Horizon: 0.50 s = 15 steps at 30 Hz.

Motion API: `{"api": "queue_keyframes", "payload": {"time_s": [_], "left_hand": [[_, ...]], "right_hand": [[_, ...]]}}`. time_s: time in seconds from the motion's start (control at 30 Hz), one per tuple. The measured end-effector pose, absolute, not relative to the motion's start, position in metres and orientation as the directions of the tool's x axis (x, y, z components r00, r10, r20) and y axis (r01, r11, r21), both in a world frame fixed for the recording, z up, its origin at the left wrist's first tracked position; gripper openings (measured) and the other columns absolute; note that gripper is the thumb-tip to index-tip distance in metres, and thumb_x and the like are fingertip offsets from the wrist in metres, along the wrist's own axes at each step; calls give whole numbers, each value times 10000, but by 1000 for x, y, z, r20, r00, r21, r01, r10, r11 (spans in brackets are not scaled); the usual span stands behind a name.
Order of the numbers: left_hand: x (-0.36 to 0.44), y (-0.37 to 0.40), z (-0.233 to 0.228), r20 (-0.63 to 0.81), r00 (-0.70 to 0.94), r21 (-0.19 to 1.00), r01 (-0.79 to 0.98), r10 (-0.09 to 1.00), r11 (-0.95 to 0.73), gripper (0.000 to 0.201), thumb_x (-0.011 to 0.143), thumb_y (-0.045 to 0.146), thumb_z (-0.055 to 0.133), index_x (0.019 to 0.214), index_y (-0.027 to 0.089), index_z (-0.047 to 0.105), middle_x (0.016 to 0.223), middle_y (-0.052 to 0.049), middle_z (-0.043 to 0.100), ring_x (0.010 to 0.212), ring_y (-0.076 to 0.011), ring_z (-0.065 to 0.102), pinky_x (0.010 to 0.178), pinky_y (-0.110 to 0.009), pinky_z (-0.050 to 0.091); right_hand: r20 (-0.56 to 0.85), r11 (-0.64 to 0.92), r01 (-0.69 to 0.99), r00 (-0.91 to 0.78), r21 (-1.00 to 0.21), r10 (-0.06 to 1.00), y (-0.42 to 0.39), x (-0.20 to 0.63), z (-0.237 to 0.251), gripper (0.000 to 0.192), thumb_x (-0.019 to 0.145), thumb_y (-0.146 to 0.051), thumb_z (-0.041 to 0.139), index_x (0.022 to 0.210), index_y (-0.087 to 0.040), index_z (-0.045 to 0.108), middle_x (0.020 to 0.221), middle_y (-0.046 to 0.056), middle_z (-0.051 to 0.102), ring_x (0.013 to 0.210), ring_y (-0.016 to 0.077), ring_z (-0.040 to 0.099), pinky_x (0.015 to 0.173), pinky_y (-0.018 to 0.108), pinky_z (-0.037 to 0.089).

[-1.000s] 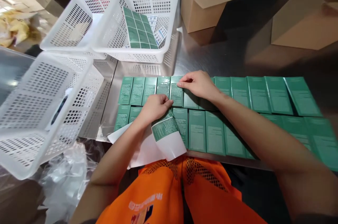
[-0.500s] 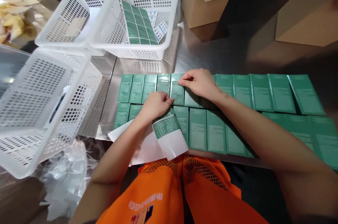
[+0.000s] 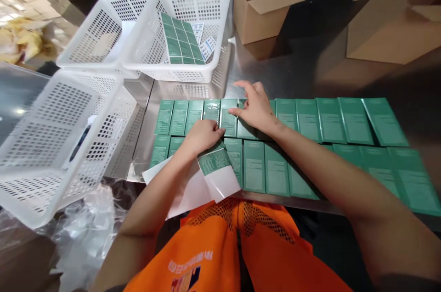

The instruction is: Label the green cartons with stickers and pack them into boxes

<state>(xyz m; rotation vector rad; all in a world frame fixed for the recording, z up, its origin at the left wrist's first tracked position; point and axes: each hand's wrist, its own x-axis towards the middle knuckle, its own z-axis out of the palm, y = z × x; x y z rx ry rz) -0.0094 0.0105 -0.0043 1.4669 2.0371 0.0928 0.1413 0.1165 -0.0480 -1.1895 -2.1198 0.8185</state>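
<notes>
White baskets (image 3: 65, 145) sit at the left of the bench (image 3: 296, 71). The left hand (image 3: 203, 137) pinches a curling label sheet (image 3: 217, 172) at the near edge. The right hand (image 3: 253, 109), fingers spread, presses on the far row of green boxes (image 3: 330, 120).

Head camera looks steeply down (close) over the steel table (image 3: 296, 71).

A shiny steel bench (image 3: 296, 71) carries two rows of flat green printed boxes (image 3: 330, 120) laid side by side along its near edge. A white backing sheet with green labels (image 3: 215, 177) hangs over that edge. Behind the rows stand white perforated plastic baskets (image 3: 193, 71), one holding a green label sheet. Brown open cardboard cartons (image 3: 262, 12) stand further back.
</notes>
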Motion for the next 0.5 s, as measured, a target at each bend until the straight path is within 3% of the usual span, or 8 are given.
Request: {"api": "queue_keyframes", "payload": {"time_s": [0.03, 0.1, 0.2, 0.33, 0.4, 0.5], "left_hand": [[-10, 7, -3, -432, -201, 393, 836, 880, 384, 314, 891, 347, 626, 616, 223, 539, 608, -26, 561, 705, -224, 568, 651, -307, 337], [-12, -2, 0, -359, -244, 410, 826, 901, 387, 266, 883, 369, 664, 674, 218, 598, 595, -14, 566, 674, -214, 569, 634, -297, 329], [-13, -23, 8, -58, -400, 485, 789, 914, 377, 211, 938, 398, 617, 851, 213, 670, 574, 15, 569, 596, -189, 560, 619, -285, 329], [-9, -47, 21, 364, -607, 637, 715, 707, 286, 240, 980, 408, 563, 898, 200, 651, 537, 51, 538, 493, -133, 511, 570, -246, 344], [-4, -53, 25, 460, -639, 687, 696, 616, 208, 230, 977, 400, 572, 883, 200, 639, 516, 70, 499, 457, -110, 465, 536, -227, 331], [4, -56, 25, 498, -640, 714, 685, 585, 142, 208, 974, 375, 577, 879, 201, 638, 502, 82, 470, 435, -95, 431, 513, -214, 320]], "right_hand": [[174, 412, 532, -440, -740, 881, 119, 141, -49, 720, 654, -208, 863, 1330, -218, 617, 1127, 91, 561, 814, 201, 585, 802, 361, 505], [141, 401, 549, -455, -734, 879, 123, 140, -46, 684, 656, -214, 858, 1292, -199, 608, 1041, 73, 592, 811, 215, 589, 813, 379, 503], [28, 329, 545, -486, -771, 873, 118, 142, -32, 516, 734, -247, 801, 1208, -166, 615, 898, 44, 627, 778, 212, 602, 796, 378, 499], [-20, 241, 330, -624, -913, 781, 75, 159, -3, 484, 818, -418, 752, 1235, -215, 613, 952, 48, 707, 833, 210, 659, 738, 350, 521], [-6, 220, 265, -650, -939, 760, 45, 169, 7, 438, 792, -444, 777, 1167, -245, 672, 949, 38, 737, 853, 218, 684, 737, 355, 533], [118, 292, 238, -553, -926, 825, 9, 176, 12, 130, 823, -345, 752, 908, -248, 736, 854, 18, 748, 796, 205, 689, 731, 357, 531]]}}
